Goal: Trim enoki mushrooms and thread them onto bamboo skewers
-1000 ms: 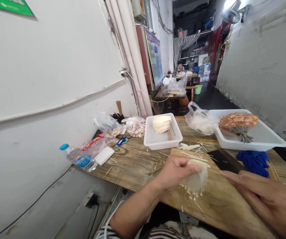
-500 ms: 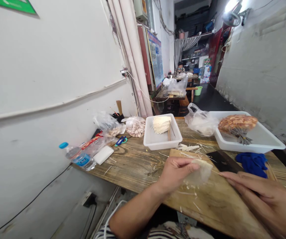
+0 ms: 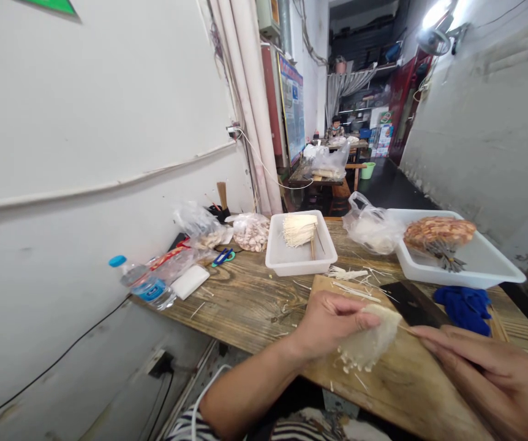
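Note:
My left hand [image 3: 328,321] pinches a bunch of thin white enoki mushrooms [image 3: 369,343] just above a wooden cutting board [image 3: 402,373]. The caps hang down toward me. A thin skewer runs from the bunch to my right hand [image 3: 484,373], whose fingers lie stretched together along it, fingertips close to the bunch. A dark cleaver [image 3: 413,303] lies on the board behind my hands.
A small white tray [image 3: 301,260] holds skewered enoki. A larger white tray [image 3: 475,269] holds brown skewers. Plastic bags [image 3: 372,229], a blue cloth [image 3: 463,303], a water bottle [image 3: 142,285] and scissors [image 3: 222,257] lie around on the wooden table. A person sits far down the corridor.
My left hand has turned and shaken the mushroom bunch; it sits a little further right, nearer my right fingertips. The right hand has barely moved.

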`<state>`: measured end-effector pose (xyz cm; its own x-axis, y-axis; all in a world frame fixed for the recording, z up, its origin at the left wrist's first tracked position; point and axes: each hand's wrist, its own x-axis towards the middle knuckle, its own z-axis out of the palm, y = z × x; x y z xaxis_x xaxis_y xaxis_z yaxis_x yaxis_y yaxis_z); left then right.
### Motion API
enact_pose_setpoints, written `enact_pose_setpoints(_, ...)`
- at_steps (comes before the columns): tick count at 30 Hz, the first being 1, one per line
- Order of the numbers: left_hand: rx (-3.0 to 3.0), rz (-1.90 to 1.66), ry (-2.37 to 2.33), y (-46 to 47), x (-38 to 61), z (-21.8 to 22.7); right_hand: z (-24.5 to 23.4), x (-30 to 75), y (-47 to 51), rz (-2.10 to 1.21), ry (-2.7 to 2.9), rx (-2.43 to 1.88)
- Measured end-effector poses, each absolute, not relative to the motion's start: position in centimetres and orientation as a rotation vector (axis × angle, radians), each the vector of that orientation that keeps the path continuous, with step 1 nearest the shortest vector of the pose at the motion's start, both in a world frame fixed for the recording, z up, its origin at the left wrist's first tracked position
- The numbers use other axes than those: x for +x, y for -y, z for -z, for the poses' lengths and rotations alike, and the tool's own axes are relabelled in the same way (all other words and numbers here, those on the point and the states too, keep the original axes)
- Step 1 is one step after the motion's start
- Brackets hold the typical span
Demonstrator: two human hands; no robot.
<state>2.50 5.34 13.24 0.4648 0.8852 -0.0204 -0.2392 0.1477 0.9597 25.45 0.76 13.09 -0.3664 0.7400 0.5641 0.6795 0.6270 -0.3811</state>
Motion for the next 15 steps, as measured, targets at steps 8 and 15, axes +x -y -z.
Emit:
enact_pose_setpoints(8, 1.156, -0.927, -0.788, -5.5, 3.3, -12.2, -14.0, 24.3, -1.5, -0.242, 2.095, -1.249)
enact_pose_setpoints(15, 1.113, -0.911, -0.849, -6.8, 3.1, -10.9, -12.2, 25.0, -2.4, -0.487, 2.076, -1.374)
